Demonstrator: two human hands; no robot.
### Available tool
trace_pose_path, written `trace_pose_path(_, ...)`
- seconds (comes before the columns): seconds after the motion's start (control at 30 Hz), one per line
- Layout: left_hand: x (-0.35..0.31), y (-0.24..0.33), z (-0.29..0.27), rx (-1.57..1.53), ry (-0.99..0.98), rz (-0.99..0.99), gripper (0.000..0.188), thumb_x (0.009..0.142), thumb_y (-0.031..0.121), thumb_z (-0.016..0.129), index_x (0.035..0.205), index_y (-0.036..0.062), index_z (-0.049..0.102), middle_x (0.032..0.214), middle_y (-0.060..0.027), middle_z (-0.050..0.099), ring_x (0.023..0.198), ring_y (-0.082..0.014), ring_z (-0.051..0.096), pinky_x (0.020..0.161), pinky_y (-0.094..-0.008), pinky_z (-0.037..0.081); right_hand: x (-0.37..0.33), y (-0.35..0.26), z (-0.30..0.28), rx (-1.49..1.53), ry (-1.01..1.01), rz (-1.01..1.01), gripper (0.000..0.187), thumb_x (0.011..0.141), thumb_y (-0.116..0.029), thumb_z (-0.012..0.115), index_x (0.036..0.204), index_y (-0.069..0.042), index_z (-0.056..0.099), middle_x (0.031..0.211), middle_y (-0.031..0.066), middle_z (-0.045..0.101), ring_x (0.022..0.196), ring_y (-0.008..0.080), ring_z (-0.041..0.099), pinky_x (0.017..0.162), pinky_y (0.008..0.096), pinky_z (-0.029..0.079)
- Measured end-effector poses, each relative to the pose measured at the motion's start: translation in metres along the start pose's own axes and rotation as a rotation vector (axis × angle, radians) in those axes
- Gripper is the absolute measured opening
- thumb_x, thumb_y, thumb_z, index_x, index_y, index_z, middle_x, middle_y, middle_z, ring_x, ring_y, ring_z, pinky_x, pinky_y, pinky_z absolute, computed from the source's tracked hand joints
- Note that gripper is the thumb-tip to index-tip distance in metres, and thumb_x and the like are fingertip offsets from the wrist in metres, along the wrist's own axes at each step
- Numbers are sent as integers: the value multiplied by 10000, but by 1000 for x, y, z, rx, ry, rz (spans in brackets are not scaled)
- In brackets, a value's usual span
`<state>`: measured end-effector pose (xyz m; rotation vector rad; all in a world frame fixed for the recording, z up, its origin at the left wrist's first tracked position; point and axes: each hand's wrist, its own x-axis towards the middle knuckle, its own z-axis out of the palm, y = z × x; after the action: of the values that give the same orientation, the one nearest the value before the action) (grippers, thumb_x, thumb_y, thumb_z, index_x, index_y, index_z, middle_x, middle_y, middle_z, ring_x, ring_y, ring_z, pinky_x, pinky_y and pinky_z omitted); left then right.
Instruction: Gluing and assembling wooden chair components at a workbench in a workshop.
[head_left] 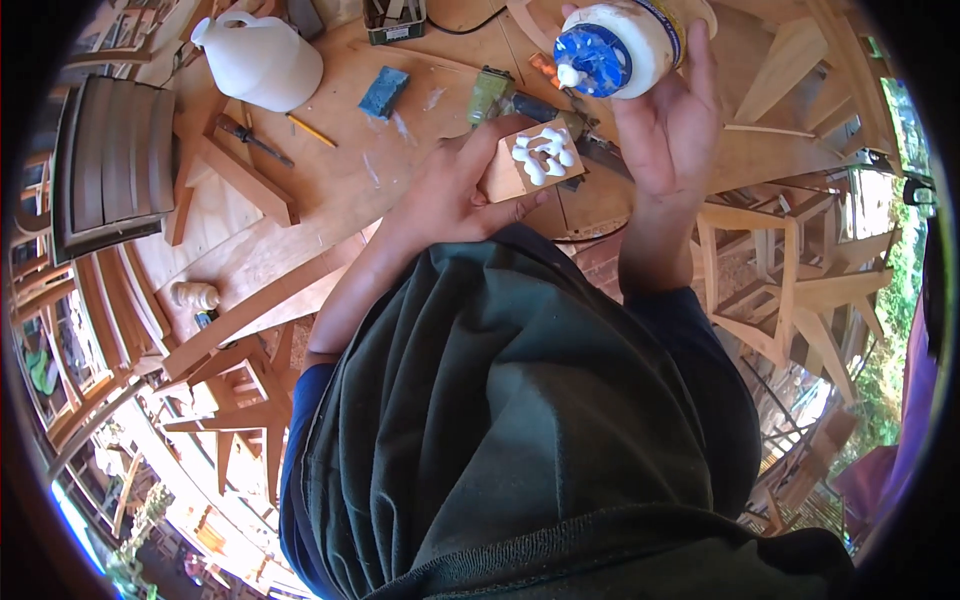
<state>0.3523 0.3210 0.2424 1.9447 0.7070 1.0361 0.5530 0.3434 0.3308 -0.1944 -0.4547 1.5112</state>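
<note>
Two hands work above the surface's near edge: the left hand (pixel 447 195) grips a small wood block (pixel 528 160) topped with white glue squiggles, the right hand (pixel 668 120) clasps a glue bottle (pixel 618 45). Gluing seems done; spreading and joining likely follow.

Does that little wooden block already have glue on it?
Yes. The wooden block in the left hand carries thick white squiggles of glue on its top face.
</note>
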Motion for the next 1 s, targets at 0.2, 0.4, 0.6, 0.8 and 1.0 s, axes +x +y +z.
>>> trace_pose_path(0.2, -7, 0, -7, -19, 2, -28, 682, 792, 243, 860, 1337, 17, 520, 1031, -171, 734, 909, -338, 745, 785, -390, 575, 15, 9, -57, 500, 72, 298, 565, 1037, -368, 585, 1445, 7, 475, 1553, 261, 406, 1496, 454, 277, 1236, 566, 305)
trace_pose_path(0.4, -18, 1, -21, -60, 31, 42, 667, 771, 149, 892, 1300, -6, 517, 1040, -144, 719, 912, -244, 726, 788, -340, 563, 79, 62, -118, 487, 296, 338, 378, 1053, -316, 560, 1289, -21, 572, 1369, 159, 608, 1319, 346, 552, 1158, 582, 438)
trace_pose_path(0.6, -26, 7, -19, -240, 172, 42, 615, 753, 99, 886, 1228, -41, 521, 1027, -142, 677, 853, -167, 657, 751, -294, 523, 156, 138, -182, 527, 436, 290, 403, 1024, -327, 600, 1287, -21, 592, 1332, 180, 598, 1265, 389, 565, 1093, 567, 514)
trace_pose_path(0.8, -24, 17, -37, -136, 97, -69, 716, 732, 278, 899, 1222, -4, 458, 986, -169, 670, 822, -194, 625, 730, -320, 513, 172, 177, -245, 473, 575, 260, 387, 1012, -312, 597, 1246, -5, 611, 1280, 169, 653, 1213, 375, 619, 1077, 559, 525)
trace_pose_path(1.0, -22, 20, -31, -271, 304, 71, 489, 725, 151, 855, 1080, -61, 592, 936, -137, 667, 763, -195, 656, 689, -290, 507, 175, 180, -274, 535, 489, 398, 509, 955, -300, 661, 1298, 58, 546, 1327, 230, 562, 1270, 401, 555, 1093, 544, 519)
